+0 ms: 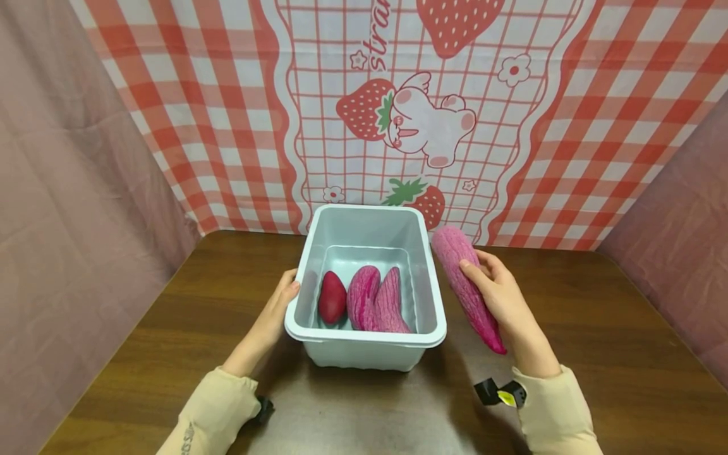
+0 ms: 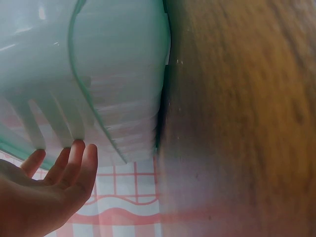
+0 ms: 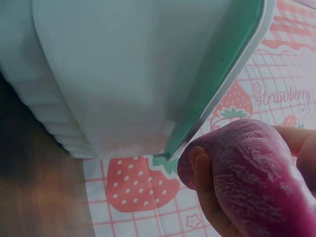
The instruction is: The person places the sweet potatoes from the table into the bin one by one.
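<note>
My right hand (image 1: 506, 303) grips a long purple-pink sweet potato (image 1: 463, 281) to the right of a pale blue-green plastic bin (image 1: 364, 354). The sweet potato slants, its blunt end up beside the bin's rim and its darker tapered tip down. In the right wrist view the fingers and thumb wrap the sweet potato (image 3: 252, 173) from both sides. My left hand (image 1: 273, 316) rests against the bin's left side, and the left wrist view has its extended fingertips (image 2: 78, 144) at the outer wall. Inside the bin lie a short dark red sweet potato (image 1: 332, 298) and two streaked pink ones (image 1: 364, 297).
The bin stands on a dark brown wooden table (image 1: 239, 278). Behind it hangs a red-and-white checked cloth (image 1: 227, 126) printed with strawberries. Pink drapes (image 1: 74, 189) close off both sides. A black wrist device (image 1: 500, 393) sits at the right cuff.
</note>
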Available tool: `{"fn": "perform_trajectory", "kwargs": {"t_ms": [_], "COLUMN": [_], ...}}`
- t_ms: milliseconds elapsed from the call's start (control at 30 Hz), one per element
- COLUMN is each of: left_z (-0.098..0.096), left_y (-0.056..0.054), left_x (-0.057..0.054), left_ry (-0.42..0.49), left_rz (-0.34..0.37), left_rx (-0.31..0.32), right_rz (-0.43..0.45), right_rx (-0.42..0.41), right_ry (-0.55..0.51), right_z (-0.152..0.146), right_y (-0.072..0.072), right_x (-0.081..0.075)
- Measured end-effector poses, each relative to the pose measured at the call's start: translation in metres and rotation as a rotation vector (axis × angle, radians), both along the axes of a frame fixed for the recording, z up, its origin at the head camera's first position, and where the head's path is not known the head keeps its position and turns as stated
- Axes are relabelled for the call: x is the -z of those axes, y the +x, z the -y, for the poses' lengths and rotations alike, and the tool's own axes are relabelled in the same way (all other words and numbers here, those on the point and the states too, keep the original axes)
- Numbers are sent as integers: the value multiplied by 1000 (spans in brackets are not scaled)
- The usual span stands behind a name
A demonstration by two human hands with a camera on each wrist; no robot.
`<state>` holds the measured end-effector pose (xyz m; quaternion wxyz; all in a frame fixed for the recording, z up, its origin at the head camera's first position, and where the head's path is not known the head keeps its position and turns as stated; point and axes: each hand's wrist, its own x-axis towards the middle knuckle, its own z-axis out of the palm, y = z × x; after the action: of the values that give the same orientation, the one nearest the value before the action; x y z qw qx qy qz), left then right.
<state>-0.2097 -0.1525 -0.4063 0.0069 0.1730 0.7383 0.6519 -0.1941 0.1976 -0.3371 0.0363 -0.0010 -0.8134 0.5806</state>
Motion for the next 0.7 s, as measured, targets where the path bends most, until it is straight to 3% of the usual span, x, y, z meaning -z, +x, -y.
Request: {"fn": "perform_trajectory", "kwargs": {"t_ms": [333, 700], "left_z": [-1, 0], "left_y": [1, 0], "left_x": [-1, -1], "left_ry": [-13, -8], "left_rz": [-9, 0], "left_rx": [-11, -8], "right_rz": [-9, -16], "right_rx": [-14, -73], "right_ry": [10, -96], "right_z": [2, 5], "right_y": [3, 9], "right_x": [-4, -11]}}
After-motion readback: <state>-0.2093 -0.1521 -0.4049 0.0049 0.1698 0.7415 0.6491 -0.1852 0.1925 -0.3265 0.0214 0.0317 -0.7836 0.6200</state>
